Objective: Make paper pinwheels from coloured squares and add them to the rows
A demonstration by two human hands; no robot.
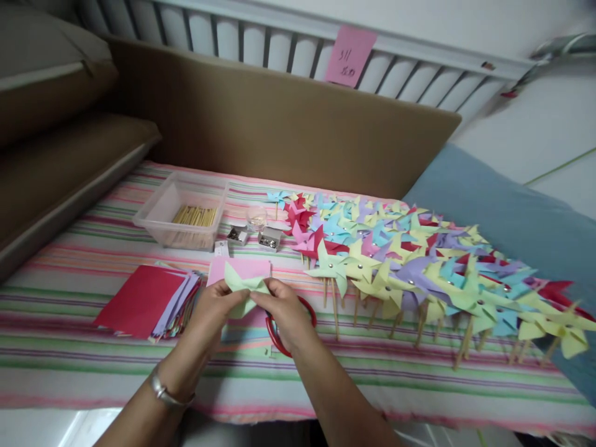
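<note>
Between both hands is a pale green paper pinwheel (pixel 243 283), its points partly folded in toward the middle. My left hand (pixel 215 305) is closed on its left side. From the right, my right hand (pixel 282 305) pinches it near the centre; whether those fingers hold anything else is hidden. Under the pinwheel lies a pink paper sheet (pixel 216 268) on the striped cloth. Red-handled scissors (pixel 274 335) lie partly hidden beneath my right hand. A small pin-like piece (pixel 270 352) rests on the cloth just below them.
Left of my hands is a stack of coloured paper squares (pixel 142 301). Behind it stands a clear plastic box (pixel 158 214) of short wooden sticks, with small boxes of metal fasteners (pixel 269 239) alongside. Many finished pinwheels (pixel 386 288) on sticks fill the right side. A brown board (pixel 279 130) stands behind.
</note>
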